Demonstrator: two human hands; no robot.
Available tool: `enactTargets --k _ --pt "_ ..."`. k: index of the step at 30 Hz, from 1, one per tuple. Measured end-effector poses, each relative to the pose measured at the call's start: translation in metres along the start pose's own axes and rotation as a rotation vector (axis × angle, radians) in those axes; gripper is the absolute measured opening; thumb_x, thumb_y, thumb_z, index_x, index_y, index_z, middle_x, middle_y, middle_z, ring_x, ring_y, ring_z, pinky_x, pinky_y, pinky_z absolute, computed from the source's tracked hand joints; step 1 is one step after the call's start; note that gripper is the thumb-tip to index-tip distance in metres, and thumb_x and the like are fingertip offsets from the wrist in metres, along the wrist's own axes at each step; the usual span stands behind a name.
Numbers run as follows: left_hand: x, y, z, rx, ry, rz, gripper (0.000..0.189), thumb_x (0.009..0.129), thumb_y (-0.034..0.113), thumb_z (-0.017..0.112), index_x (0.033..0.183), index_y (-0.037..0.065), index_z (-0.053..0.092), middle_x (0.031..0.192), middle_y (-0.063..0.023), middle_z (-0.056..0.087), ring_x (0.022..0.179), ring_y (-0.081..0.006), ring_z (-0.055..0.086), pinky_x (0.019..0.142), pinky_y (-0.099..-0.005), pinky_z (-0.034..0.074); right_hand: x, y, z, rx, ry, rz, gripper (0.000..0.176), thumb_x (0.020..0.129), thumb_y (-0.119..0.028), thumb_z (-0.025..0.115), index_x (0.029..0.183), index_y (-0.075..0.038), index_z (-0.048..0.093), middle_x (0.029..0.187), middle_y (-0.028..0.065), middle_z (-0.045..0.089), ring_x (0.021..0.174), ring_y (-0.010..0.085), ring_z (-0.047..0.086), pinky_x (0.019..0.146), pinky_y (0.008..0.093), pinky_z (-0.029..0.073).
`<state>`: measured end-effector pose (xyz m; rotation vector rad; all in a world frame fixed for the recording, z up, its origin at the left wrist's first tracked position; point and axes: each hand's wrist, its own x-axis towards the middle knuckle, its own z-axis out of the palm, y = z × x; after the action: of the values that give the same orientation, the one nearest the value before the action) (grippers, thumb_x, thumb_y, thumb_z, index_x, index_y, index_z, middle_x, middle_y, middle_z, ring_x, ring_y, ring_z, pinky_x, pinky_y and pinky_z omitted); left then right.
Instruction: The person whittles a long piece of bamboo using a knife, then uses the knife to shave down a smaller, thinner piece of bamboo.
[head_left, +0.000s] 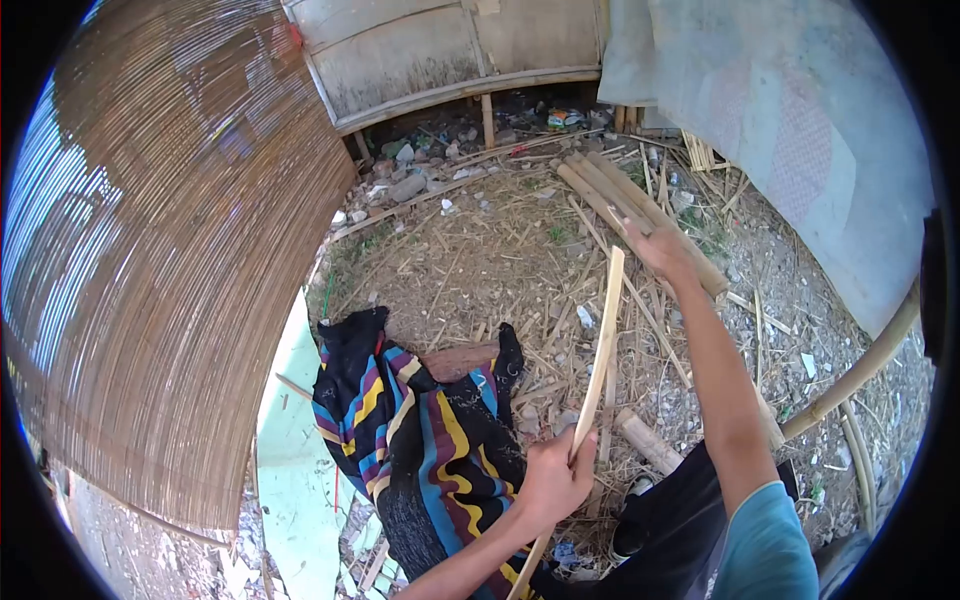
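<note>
My left hand (556, 478) is closed around a long, pale, split bamboo strip (606, 340). The strip slants upward from my fist, and its lower end runs down past my wrist. My right hand (660, 252) reaches forward over the bamboo poles, its fingers bent together. A thin, light tip (614, 214) sticks out beyond those fingers, too small to name. Beneath my left hand lies a striped cloth (440, 430) in black, yellow, blue and maroon, bunched up on the ground.
Thick bamboo poles (640, 200) lie ahead on the littered ground. A slatted bamboo screen (170, 280) stands at left, and a grey sheet (770, 130) hangs at right. A short bamboo piece (648, 442) rests by my shoe (632, 515). Rubble (400, 185) lines the back wall.
</note>
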<state>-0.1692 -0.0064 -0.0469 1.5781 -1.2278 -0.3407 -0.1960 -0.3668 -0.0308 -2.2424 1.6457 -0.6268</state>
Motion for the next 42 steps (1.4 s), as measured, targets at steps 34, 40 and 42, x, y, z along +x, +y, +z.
enactTargets --k 34,40,42 --pt "0.029 -0.051 -0.061 -0.938 -0.04 -0.322 0.02 0.073 -0.002 0.067 0.084 0.003 0.052 0.058 -0.001 0.052 0.041 -0.0063 0.046 0.035 -0.0189 0.036 -0.171 -0.046 0.015 0.663 -0.425 -0.306 0.061 0.087 -0.054 0.044 0.078 0.003 0.063 0.06 0.0161 0.056 0.059 0.0302 0.054 0.063 0.043 0.044" --pt "0.028 -0.057 -0.052 -1.022 0.053 -0.376 0.024 0.088 0.023 0.046 0.083 -0.001 0.05 0.048 -0.0084 0.046 0.03 -0.0144 0.038 0.032 -0.0246 0.033 -0.191 -0.047 -0.014 0.422 -0.364 -0.586 0.055 0.084 -0.054 0.047 0.076 -0.002 0.064 0.055 0.015 0.054 0.055 0.0311 0.055 0.058 0.0395 0.045" --pt "0.031 -0.059 -0.049 -0.876 0.131 -0.549 0.037 0.091 0.032 0.035 0.084 -0.002 0.051 0.048 -0.0105 0.047 0.029 -0.0175 0.038 0.031 -0.0269 0.033 -0.198 -0.046 -0.017 0.456 -0.433 -0.655 0.055 0.082 -0.057 0.05 0.073 -0.004 0.064 0.053 0.013 0.055 0.054 0.0314 0.058 0.054 0.0394 0.045"
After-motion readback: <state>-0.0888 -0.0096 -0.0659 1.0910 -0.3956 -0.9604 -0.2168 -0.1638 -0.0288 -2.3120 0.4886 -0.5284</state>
